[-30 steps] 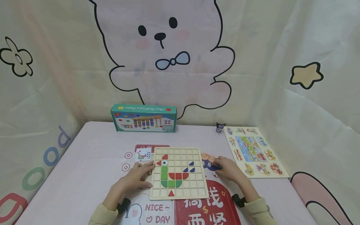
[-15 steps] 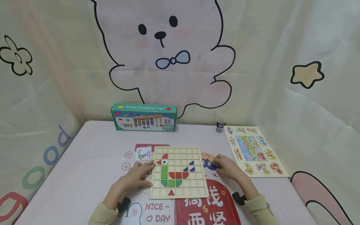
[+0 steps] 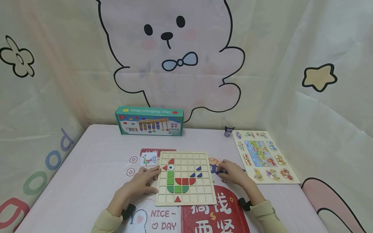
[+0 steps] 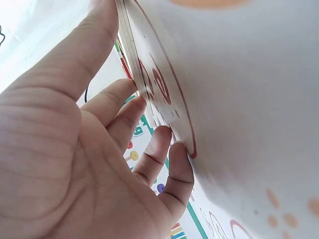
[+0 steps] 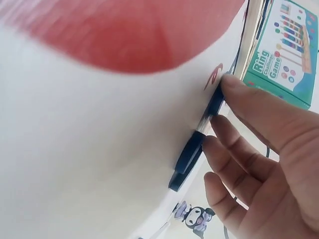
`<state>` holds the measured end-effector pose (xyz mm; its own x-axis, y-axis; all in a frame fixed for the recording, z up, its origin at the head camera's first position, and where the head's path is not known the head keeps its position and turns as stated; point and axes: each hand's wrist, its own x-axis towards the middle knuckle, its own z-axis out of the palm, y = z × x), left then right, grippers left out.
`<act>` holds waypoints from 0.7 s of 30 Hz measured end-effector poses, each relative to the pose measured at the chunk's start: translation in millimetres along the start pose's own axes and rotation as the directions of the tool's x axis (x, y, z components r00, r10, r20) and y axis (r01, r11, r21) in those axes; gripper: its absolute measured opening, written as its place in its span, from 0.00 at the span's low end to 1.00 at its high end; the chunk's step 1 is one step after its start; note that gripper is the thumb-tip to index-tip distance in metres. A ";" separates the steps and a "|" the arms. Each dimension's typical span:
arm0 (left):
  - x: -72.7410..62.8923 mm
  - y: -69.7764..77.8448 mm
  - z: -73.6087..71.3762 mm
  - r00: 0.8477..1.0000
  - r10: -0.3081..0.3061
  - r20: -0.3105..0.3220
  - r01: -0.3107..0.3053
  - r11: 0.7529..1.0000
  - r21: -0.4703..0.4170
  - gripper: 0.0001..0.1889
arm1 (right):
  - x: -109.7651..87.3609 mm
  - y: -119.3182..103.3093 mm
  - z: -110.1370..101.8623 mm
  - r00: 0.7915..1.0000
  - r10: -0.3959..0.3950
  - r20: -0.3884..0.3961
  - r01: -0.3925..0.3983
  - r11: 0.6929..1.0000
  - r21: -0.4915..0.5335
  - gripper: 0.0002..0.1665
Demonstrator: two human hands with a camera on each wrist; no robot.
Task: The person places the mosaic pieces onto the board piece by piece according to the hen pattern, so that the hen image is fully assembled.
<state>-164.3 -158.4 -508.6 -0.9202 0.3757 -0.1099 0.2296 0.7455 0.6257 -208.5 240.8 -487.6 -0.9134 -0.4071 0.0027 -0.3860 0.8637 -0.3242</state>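
Observation:
A square wooden grid board (image 3: pixel 204 198) lies flat, its red, green and blue pieces laid out as a bird. A red triangle piece (image 3: pixel 177 199) sits in the bottom row. My left hand (image 3: pixel 140 183) rests at the board's left edge, thumb and fingers spread and touching its side. Right of the board, my right hand (image 3: pixel 233 173) is low over the cloth. In the right wrist view its thumb and a finger pinch a blue piece (image 5: pixel 215 99) near the surface. More dark blue pieces (image 5: pixel 188 154) lie just beyond the fingertips.
A small picture card (image 3: pixel 148 159) with a bird pattern lies by the board's upper left corner. At the back stands a green Ring Challenge Game box (image 3: pixel 150 123). A small dark figurine (image 3: pixel 228 131) and a picture puzzle board (image 3: pixel 263 155) are at the right.
My right hand has shifted slightly left toward the board, exposing a bit of blue at its right side. The left hand and the board stay in place.

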 end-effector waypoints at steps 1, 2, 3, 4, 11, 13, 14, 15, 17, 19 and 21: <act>0.1 0.1 -0.1 1.000 0.000 0.000 0.000 1.000 -0.001 0.42 | 0.5 -0.5 0.5 1.000 0.002 0.000 -0.002 1.000 -0.003 0.06; 0.1 0.3 -0.2 1.000 -0.001 0.002 0.001 1.000 -0.001 0.42 | 0.7 -1.1 0.6 1.000 0.006 0.001 -0.006 1.000 -0.002 0.06; 0.1 0.1 -0.2 1.000 -0.001 0.001 0.001 1.000 -0.003 0.42 | 0.9 -1.5 0.7 1.000 0.011 0.002 -0.011 1.000 -0.001 0.06; 0.1 0.2 -0.3 1.000 -0.002 0.002 0.002 1.000 -0.002 0.42 | 0.9 -1.8 0.6 1.000 0.013 0.002 -0.013 1.000 -0.001 0.06; 0.5 0.1 -0.6 1.000 0.004 0.002 -0.004 1.000 -0.010 0.42 | -0.1 -2.7 -1.5 1.000 0.015 0.019 -0.016 1.000 0.001 0.07; 0.5 0.3 -0.6 1.000 0.006 0.001 -0.006 1.000 -0.004 0.41 | -0.3 -2.7 -1.5 1.000 0.011 0.018 -0.011 1.000 -0.012 0.08; 0.5 0.3 -0.5 1.000 0.006 0.001 -0.006 1.000 -0.003 0.41 | -0.5 -2.8 -1.5 1.000 0.010 0.017 -0.010 1.000 -0.017 0.08; 0.3 0.6 -0.5 1.000 0.006 0.001 -0.006 1.000 -0.005 0.41 | -0.7 -3.1 -1.5 1.000 0.009 0.014 -0.009 1.000 -0.023 0.08; -0.1 1.1 -0.7 1.000 0.003 0.001 -0.003 1.000 -0.007 0.41 | -0.7 -4.1 -1.5 1.000 0.010 0.011 -0.009 0.999 -0.034 0.08; -0.6 1.8 -1.3 1.000 0.003 0.002 -0.003 1.000 -0.010 0.41 | -0.6 -5.6 -1.6 1.000 0.011 0.008 -0.011 0.999 -0.040 0.08; -0.9 2.0 -1.3 1.000 0.001 0.004 -0.001 1.000 -0.008 0.41 | -0.7 -7.4 -1.8 1.000 0.012 0.002 -0.012 0.999 -0.050 0.08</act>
<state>-163.4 -158.0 -506.3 -0.9186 0.3789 -0.1124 0.2281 0.7404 0.6322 -205.2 235.1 -483.5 -0.9179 -0.3968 -0.0027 -0.3806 0.8823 -0.2769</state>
